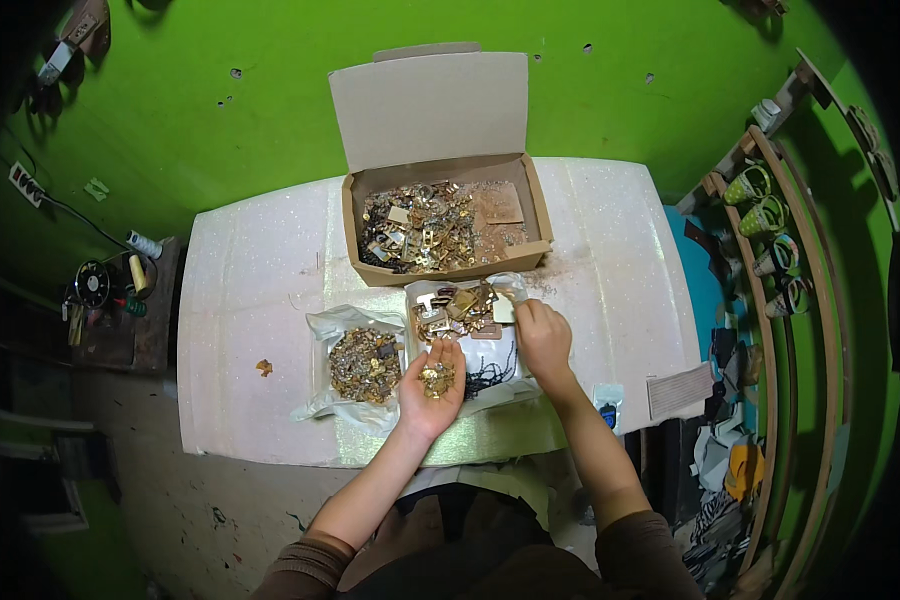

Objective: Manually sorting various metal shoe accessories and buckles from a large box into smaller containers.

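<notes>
My left hand [425,405] is palm up and cupped, with a heap of small gold metal pieces [436,379] lying in it. It is over the gap between two containers lined with white plastic. The left container [317,375] is filled with small gold and silver metal bits [363,365]. Larger gold and brown metal pieces [462,305] lie in the far part of the right container [488,351], and black chain-like strands [492,375] in its near part. At its right edge my right hand [544,342] has curled fingers beside a white square piece [503,312]; the fingertips are hidden.
Behind the containers stands an open cardboard box [450,272] of mixed metal hardware, lid raised against the green wall. A small packet [608,402] and a pale card [680,391] lie on the table's right side. A wooden rack [765,330] holding sandals stands at right.
</notes>
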The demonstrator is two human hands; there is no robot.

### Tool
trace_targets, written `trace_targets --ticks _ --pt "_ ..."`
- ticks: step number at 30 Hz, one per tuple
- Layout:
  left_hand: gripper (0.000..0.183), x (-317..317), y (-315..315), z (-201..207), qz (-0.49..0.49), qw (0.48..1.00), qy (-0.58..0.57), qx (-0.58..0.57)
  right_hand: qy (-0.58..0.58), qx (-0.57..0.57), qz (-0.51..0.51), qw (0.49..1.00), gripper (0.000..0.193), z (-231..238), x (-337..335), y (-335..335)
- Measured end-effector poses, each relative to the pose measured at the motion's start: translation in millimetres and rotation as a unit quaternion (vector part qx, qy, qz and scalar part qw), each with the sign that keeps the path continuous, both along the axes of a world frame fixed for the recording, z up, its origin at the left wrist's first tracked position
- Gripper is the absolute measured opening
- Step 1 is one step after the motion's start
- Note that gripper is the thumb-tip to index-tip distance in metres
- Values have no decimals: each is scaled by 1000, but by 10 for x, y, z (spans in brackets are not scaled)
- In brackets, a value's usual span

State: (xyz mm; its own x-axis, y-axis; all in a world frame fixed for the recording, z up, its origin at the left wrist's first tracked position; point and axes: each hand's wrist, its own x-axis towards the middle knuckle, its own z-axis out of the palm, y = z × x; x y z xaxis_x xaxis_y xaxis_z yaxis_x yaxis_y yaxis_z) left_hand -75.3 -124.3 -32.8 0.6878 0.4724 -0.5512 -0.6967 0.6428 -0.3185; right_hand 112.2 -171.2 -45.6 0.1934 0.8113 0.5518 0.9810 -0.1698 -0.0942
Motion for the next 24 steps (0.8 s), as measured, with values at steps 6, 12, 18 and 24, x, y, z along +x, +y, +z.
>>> trace_targets --ticks 6,12,18,24 --pt "21 125 -53 -86 33 999 9 -21 -39 -39 36 998 10 -137 49 70" --pt "18 227 -66 -100 56 998 4 -17 -10 -49 83 995 8 -224 73 73" --pt "20 182 -40 -113 69 998 -8 -2 30 -84 89 992 15 -219 55 61" --pt "25 76 -17 -79 64 997 -34 28 222 -127 73 964 19 -1 22 43"
